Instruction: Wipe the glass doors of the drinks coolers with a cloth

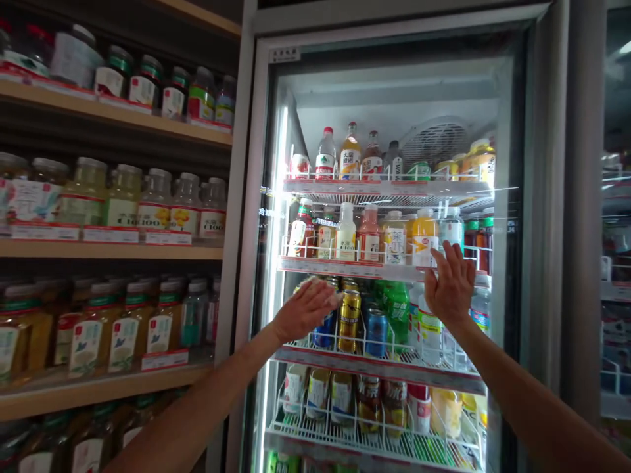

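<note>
I face a lit drinks fridge with a glass door (510, 217) that looks closed. My left hand (303, 310) presses against the glass at the third shelf's height, its fingers closed over a pale, crumpled cloth-like thing (323, 289). My right hand (451, 286) lies flat on the glass further right, fingers spread and holding nothing. Behind the glass near my hands stand a gold can (349, 318), a blue can (376, 332) and a green bottle (397, 309). An orange juice bottle (424, 236) sits on the shelf above my right hand.
Wire shelves (374, 269) inside the fridge carry rows of bottles and cans. To the left, wooden shelves (113, 249) hold several large bottles with price tags. Another fridge (614, 263) stands at the far right.
</note>
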`<state>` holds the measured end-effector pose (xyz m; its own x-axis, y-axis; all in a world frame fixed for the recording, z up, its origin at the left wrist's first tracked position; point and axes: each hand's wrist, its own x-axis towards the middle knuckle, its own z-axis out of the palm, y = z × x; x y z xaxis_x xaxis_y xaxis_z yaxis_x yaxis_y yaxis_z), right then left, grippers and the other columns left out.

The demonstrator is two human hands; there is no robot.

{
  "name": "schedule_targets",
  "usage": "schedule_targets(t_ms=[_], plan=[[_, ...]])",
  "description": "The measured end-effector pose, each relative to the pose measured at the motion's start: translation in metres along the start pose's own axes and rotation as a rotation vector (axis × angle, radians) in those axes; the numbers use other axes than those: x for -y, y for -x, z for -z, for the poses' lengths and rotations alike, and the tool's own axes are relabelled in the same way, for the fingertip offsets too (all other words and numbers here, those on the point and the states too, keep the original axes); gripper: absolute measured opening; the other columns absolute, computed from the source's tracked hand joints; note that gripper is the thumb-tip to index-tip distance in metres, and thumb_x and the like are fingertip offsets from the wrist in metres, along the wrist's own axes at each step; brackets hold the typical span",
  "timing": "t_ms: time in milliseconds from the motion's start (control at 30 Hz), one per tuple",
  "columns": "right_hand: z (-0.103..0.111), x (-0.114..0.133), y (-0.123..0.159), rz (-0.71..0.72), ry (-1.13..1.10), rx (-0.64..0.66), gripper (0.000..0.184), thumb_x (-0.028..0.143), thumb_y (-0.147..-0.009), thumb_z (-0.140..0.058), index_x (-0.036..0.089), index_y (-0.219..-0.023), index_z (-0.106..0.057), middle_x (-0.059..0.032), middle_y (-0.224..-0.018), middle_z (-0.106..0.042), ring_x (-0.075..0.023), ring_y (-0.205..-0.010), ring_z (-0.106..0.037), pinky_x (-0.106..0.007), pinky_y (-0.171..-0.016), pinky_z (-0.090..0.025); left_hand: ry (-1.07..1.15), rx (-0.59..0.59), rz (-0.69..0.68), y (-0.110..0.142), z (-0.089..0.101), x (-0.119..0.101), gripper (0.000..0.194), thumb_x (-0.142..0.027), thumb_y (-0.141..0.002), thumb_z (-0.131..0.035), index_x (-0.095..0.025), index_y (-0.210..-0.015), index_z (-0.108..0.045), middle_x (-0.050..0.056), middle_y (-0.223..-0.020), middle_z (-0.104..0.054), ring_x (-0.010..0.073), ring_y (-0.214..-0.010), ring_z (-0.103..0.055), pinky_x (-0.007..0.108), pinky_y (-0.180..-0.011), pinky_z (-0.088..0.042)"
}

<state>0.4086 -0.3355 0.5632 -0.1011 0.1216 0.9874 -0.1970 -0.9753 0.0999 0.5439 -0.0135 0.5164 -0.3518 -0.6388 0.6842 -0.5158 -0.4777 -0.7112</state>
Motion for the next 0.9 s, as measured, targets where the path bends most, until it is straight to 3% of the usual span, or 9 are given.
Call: schedule_targets(t_ms=[133,167,300,333,467,533,667,733,900], plan=[[0.000,0.000,0.000,0.004,0.001,0.007,0.046,0.028,-0.085,-0.041,0.020,-0.130,-0.040,-0.0101,-0.140,-0.039,-0.0246,-0.133,-0.029,-0.047,-0.106,-0.022,-0.103,-0.129,0.464,-0.001,0.001,0.013,0.045,-0.018,-0.084,-0.045,-0.021,-0.128,-0.042,0.008,-0.146,-0.027,0.0252,-0.137,-0.016,0.048,-0.109,-0.025],[0.001,0.000,0.000,0.004,0.003,0.009,0.046,0.028,-0.085,-0.041,0.021,-0.131,-0.040,-0.0101,-0.140,-0.039,-0.0248,-0.133,-0.029,-0.048,-0.106,-0.022,-0.097,-0.136,0.442,-0.002,0.001,0.010,0.046,-0.018,-0.084,-0.045,-0.021,-0.129,-0.040,0.008,-0.147,-0.025,0.0257,-0.137,-0.014,0.048,-0.109,-0.025],[0.001,0.001,-0.001,0.003,0.008,0.010,0.047,0.028,-0.085,-0.041,0.021,-0.131,-0.039,-0.0096,-0.140,-0.039,-0.0243,-0.133,-0.029,-0.047,-0.106,-0.022,0.005,-0.005,-0.056,-0.016,-0.003,-0.011,0.047,-0.026,-0.084,-0.047,-0.029,-0.131,-0.038,0.000,-0.144,-0.032,0.0211,-0.137,-0.016,0.044,-0.112,-0.022],[0.002,0.001,-0.001,0.004,0.012,0.010,0.046,0.027,-0.085,-0.041,0.021,-0.131,-0.040,-0.0095,-0.140,-0.039,-0.0240,-0.133,-0.029,-0.047,-0.106,-0.022,0.014,0.005,-0.070,-0.020,-0.004,-0.009,0.047,-0.026,-0.085,-0.047,-0.029,-0.131,-0.038,-0.001,-0.143,-0.034,0.0207,-0.137,-0.016,0.044,-0.112,-0.022],[0.001,0.000,-0.001,0.011,0.027,0.003,0.045,0.028,-0.085,-0.042,0.021,-0.129,-0.041,-0.0094,-0.140,-0.040,-0.0235,-0.132,-0.030,-0.046,-0.105,-0.023,-0.045,-0.169,0.473,-0.034,-0.004,0.021,0.046,-0.019,-0.085,-0.043,-0.024,-0.131,-0.039,0.005,-0.146,-0.029,0.0241,-0.138,-0.013,0.048,-0.111,-0.020],[0.001,0.000,0.000,0.008,0.025,0.005,0.045,0.028,-0.084,-0.042,0.020,-0.129,-0.041,-0.0092,-0.140,-0.039,-0.0234,-0.133,-0.029,-0.046,-0.106,-0.023,-0.053,-0.216,0.559,-0.038,-0.005,0.024,0.045,-0.019,-0.086,-0.043,-0.021,-0.131,-0.039,0.007,-0.147,-0.023,0.0260,-0.138,-0.012,0.049,-0.111,-0.020],[0.001,0.000,0.000,-0.001,0.008,0.012,0.046,0.027,-0.084,-0.042,0.020,-0.129,-0.041,-0.0095,-0.140,-0.039,-0.0236,-0.133,-0.028,-0.047,-0.106,-0.021,0.060,-0.046,-0.106,-0.049,-0.009,-0.005,0.046,-0.023,-0.085,-0.046,-0.026,-0.130,-0.039,0.002,-0.146,-0.029,0.0229,-0.138,-0.012,0.047,-0.113,-0.019],[0.001,0.000,0.000,-0.005,-0.003,0.014,0.046,0.027,-0.084,-0.042,0.021,-0.130,-0.041,-0.0093,-0.141,-0.038,-0.0238,-0.133,-0.028,-0.047,-0.106,-0.021,0.089,0.012,-0.255,-0.057,-0.009,-0.007,0.044,-0.024,-0.086,-0.044,-0.028,-0.130,-0.039,-0.001,-0.143,-0.035,0.0187,-0.137,-0.014,0.043,-0.114,-0.019],[0.002,0.002,0.000,-0.018,-0.015,0.030,0.048,0.026,-0.085,-0.040,0.023,-0.133,-0.038,-0.0086,-0.142,-0.036,-0.0238,-0.133,-0.028,-0.048,-0.106,-0.020,-0.005,-0.188,0.444,-0.067,-0.003,0.034,0.044,-0.018,-0.089,-0.034,-0.021,-0.133,-0.034,0.005,-0.146,-0.027,0.0206,-0.138,-0.007,0.049,-0.113,-0.017]])
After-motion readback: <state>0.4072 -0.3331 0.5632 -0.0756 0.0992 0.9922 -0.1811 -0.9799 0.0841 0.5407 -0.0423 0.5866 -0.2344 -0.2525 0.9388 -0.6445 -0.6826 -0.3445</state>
